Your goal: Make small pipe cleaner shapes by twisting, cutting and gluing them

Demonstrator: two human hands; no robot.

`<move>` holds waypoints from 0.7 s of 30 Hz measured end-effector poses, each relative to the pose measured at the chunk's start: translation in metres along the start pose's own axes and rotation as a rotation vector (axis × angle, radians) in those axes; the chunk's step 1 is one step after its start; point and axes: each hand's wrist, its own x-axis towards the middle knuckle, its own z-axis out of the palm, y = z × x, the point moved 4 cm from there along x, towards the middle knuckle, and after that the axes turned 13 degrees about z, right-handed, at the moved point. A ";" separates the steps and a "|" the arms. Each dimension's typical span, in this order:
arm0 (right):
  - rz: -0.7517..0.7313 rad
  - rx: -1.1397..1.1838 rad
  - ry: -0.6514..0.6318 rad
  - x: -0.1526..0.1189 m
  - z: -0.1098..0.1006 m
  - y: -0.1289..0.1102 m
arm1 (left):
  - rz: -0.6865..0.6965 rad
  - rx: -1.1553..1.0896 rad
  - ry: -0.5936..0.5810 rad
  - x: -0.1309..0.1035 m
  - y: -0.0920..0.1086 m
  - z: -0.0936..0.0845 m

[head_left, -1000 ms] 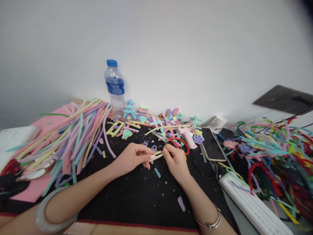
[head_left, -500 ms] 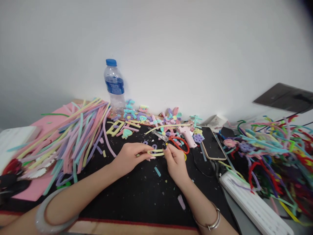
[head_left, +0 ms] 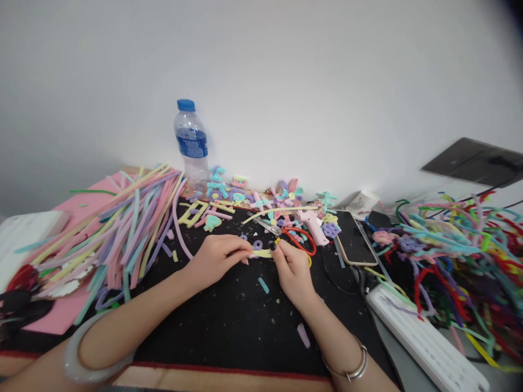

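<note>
A folded yellow pipe cleaner [head_left: 262, 253] stretches between my two hands above the black mat. My left hand [head_left: 223, 255] pinches its left end with thumb and fingers. The other end sits in the closed fingers of my right hand [head_left: 291, 267], which has dark nail polish. Just beyond the fingers lie scissors [head_left: 300, 238] with red handles and a small purple ring [head_left: 258, 245]. A pale pink glue gun [head_left: 312, 226] rests behind my right hand. The fingertips hide both ends of the yellow pipe cleaner.
Long pastel pipe cleaners [head_left: 134, 228] are heaped at left on pink sheets [head_left: 61, 316]. A water bottle [head_left: 191, 144] stands by the wall. Small twisted shapes [head_left: 216, 190] line the back. At right are a phone [head_left: 356, 239], a white power strip [head_left: 425, 337] and tangled colourful pipe cleaners [head_left: 457, 261].
The yellow pipe cleaner's open loop has narrowed, and its two strands now lie together. My left fingers have shifted slightly and closed in on it; my right hand has hardly moved.
</note>
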 end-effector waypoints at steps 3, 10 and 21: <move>0.018 0.025 -0.027 0.001 0.000 0.002 | -0.091 -0.063 0.018 0.000 -0.004 0.001; 0.017 0.061 -0.100 0.002 0.005 0.002 | -0.351 -0.368 0.127 -0.002 -0.008 0.005; 0.101 0.331 -0.103 0.001 0.009 0.011 | -0.468 -0.564 0.141 -0.006 -0.017 0.015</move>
